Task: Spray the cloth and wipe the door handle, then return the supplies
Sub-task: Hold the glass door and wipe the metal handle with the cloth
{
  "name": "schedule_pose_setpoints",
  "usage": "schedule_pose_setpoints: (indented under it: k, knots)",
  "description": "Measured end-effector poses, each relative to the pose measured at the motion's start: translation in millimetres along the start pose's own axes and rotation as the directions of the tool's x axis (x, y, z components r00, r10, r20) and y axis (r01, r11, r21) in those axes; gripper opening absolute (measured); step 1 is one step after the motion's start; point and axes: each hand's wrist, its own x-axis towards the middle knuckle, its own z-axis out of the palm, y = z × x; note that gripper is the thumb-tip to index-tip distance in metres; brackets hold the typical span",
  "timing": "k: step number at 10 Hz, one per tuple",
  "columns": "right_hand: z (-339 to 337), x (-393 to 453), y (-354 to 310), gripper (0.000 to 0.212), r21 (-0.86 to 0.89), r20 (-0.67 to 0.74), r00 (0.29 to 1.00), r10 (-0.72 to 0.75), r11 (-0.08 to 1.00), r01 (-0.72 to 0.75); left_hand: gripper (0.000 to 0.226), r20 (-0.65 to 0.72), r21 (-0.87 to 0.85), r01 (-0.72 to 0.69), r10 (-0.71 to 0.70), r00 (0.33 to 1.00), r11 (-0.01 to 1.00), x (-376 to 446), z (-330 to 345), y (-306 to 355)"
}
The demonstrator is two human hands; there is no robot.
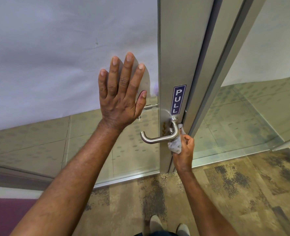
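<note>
Right hand (185, 147) pinching the cloth (175, 145) against the door handle (159, 137) bend, left hand (122, 92) flat and open on the glass (55, 48). Mid-wipe; lever's next, I'd say.

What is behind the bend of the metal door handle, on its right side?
A crumpled grey cloth, held in the right hand, is pressed against the bend of the silver metal door handle. The handle surface under the cloth is covered.
</note>
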Motion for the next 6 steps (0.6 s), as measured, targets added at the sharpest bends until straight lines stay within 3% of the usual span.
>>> schedule_pose_setpoints:
  k: [1,2,3,4,5,6]
  knots:
    - [13,-5,13,0.065,-0.061,0.017,0.999,0.039,0.997,-0.038,0.058,0.001,0.014,0.0,0.0,1.0,1.0,-1,1,-1]
    - [24,-7,7,0.043,0.059,-0.052,0.995,0.087,0.995,-0.084,0.057,-0.005,0.002,0.003,-0.003,1.0,1.0,-1,1,0]
    - [40,-14,13,0.069,-0.013,-0.089,0.994,0.067,0.998,-0.069,0.057,-0.006,0.024,-0.009,0.009,1.0,1.0,2,-2,2]
    - [42,-19,9,0.078,-0.053,-0.019,0.982,0.189,0.98,-0.19,0.057,0.004,0.027,-0.008,0.008,1.0,1.0,3,-3,2]
    - [46,-26,-19,0.048,0.373,-0.082,0.919,0.386,0.867,-0.331,0.056,0.02,0.048,-0.006,0.005,1.0,0.999,3,-3,3]
    - [50,-22,-30,0.025,0.653,-0.061,0.823,0.564,0.647,-0.395,0.056,0.029,0.043,-0.003,0.002,1.0,0.999,3,-4,2]
